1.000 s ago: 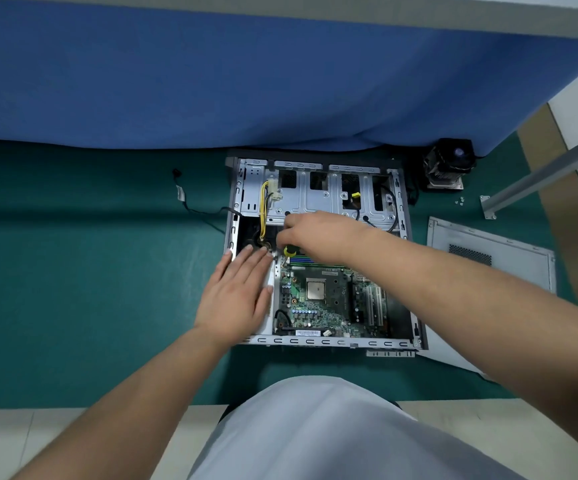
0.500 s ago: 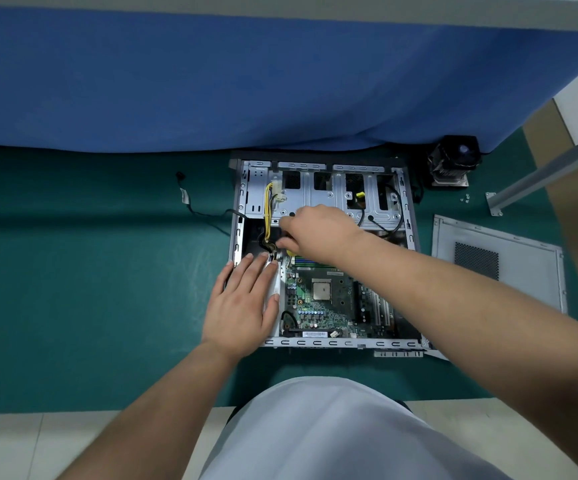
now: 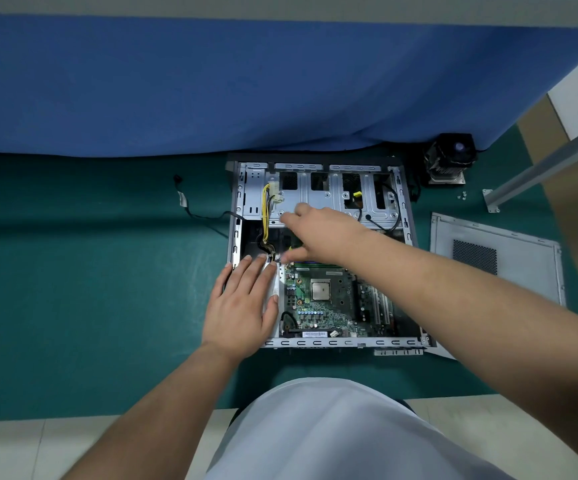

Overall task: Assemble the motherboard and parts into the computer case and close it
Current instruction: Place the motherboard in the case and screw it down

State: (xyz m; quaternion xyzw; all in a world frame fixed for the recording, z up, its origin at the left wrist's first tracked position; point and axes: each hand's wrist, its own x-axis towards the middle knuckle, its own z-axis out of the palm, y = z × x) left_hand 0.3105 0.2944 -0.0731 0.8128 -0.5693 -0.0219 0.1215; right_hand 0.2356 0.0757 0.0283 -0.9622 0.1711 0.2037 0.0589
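Ideally, with the motherboard (image 3: 329,299) seated in the computer case (image 3: 318,342), the flat, spread left hand (image 3: 242,306) steadies the case's edge while the loosely spread right hand (image 3: 322,233) routes cables gently.

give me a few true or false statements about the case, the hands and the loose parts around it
1. The motherboard sits inside the open computer case. True.
2. The side panel is fitted on the case. False: it lies on the green mat, right of the case.
3. The left hand rests flat at the case's left edge. True.
4. The cooler fan is mounted on the motherboard. False: it stands on the mat beyond the case's far right corner.
5. The right hand is outside the case. False: it reaches over the case interior.
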